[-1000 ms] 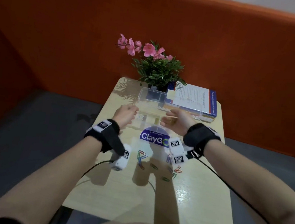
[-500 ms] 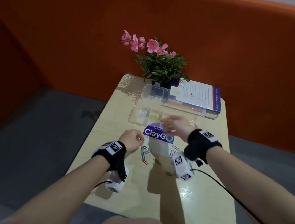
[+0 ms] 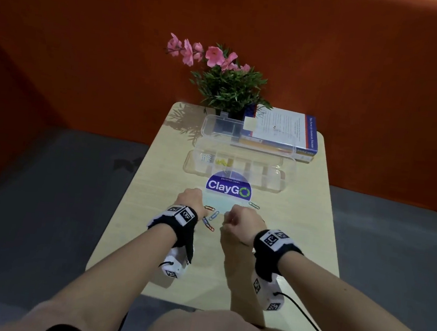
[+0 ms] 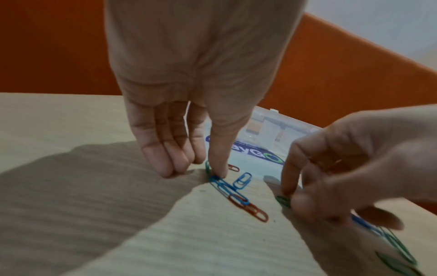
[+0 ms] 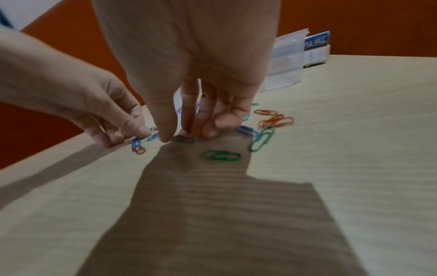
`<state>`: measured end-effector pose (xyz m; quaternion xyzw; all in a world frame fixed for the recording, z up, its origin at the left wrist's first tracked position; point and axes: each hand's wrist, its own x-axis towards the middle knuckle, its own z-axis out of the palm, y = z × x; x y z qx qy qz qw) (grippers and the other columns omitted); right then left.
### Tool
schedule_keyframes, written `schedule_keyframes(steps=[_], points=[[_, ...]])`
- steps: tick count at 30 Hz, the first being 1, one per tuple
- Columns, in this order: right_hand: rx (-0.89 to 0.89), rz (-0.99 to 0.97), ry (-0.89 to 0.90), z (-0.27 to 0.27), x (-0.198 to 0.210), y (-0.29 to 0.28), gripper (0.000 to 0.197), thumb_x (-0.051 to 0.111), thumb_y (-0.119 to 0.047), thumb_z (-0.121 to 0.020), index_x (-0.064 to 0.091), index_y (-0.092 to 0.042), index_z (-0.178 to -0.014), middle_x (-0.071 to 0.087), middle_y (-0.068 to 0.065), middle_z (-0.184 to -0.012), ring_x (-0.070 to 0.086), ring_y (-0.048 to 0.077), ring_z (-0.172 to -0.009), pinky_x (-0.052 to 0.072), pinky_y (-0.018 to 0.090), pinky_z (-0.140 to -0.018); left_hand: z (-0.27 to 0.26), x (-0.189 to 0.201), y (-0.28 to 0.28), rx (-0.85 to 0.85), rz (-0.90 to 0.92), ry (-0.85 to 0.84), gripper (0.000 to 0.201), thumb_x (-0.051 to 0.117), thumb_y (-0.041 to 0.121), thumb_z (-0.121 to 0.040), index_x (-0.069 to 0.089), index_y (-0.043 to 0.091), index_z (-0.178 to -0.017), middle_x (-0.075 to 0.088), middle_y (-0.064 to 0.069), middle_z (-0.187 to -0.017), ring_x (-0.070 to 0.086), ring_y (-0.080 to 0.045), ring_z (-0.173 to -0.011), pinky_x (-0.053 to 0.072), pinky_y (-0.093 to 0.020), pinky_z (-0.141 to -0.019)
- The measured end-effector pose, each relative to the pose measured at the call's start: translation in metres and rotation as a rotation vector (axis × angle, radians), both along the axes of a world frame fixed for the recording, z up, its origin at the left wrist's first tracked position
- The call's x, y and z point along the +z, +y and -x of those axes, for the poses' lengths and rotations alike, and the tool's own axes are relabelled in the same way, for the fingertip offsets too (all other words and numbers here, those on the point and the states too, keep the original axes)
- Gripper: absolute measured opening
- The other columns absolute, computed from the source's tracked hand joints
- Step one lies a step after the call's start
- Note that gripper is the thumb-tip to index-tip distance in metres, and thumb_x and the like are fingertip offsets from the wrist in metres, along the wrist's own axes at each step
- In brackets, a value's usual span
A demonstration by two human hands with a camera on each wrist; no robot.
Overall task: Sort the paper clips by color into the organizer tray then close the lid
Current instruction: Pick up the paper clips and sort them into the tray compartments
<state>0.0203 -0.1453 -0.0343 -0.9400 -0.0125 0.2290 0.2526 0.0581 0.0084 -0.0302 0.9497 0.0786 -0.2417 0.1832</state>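
Clips [image 4: 238, 194] light, thin, slick, flat on surface [image 3: 278, 255]: drag to lift an end. Left hand [image 3: 191, 200] fingertip pressing blue clip [image 4: 218, 182]; right hand [image 3: 240, 223] fingertips closing round dark-green clip [image 5: 183, 139].

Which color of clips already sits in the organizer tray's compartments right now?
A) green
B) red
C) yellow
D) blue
C: the head view shows yellow clips in a compartment near the left end of the organizer tray, while the red, green and blue clips lie loose on the table under the left hand and right hand.
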Motion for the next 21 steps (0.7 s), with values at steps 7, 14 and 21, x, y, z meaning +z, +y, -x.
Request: schedule_keyframes(steps=[7,14,21], points=[[0.106,0.144,0.014,-0.001,-0.005,0.003,0.024,0.050,-0.019,-0.088,0.058,-0.007,-0.108,0.052,0.014,-0.119,0.053,0.032,-0.111,0.043,0.035,-0.090,0.004,-0.001,0.006,0.063,0.089,0.013,0.023,0.070,0.018,-0.081,0.072,0.003,-0.097,0.074,-0.013,-0.103,0.069,-0.031,-0.099,0.057,-0.037,-0.086],[-0.014,0.020,-0.032,0.010,-0.010,-0.025,0.020,0.057,-0.014,-0.082,0.043,-0.023,-0.070,0.058,0.005,-0.092,0.060,0.030,-0.097,0.039,0.026,-0.072,0.001,-0.003,0.007,-0.069,0.060,-0.053,0.009,0.061,0.009,-0.082,0.063,0.018,-0.084,0.070,-0.009,-0.106,0.064,-0.029,-0.100,0.054,-0.035,-0.085],[-0.051,0.043,-0.051,0.013,-0.012,-0.018,0.018,0.065,-0.025,-0.081,0.048,-0.019,-0.085,0.062,0.007,-0.104,0.058,0.028,-0.097,0.044,0.032,-0.077,-0.001,0.003,0.010,-0.095,0.135,-0.114,0.023,0.054,0.010,-0.088,0.062,0.015,-0.109,0.067,-0.009,-0.114,0.063,-0.029,-0.106,0.052,-0.035,-0.088]])
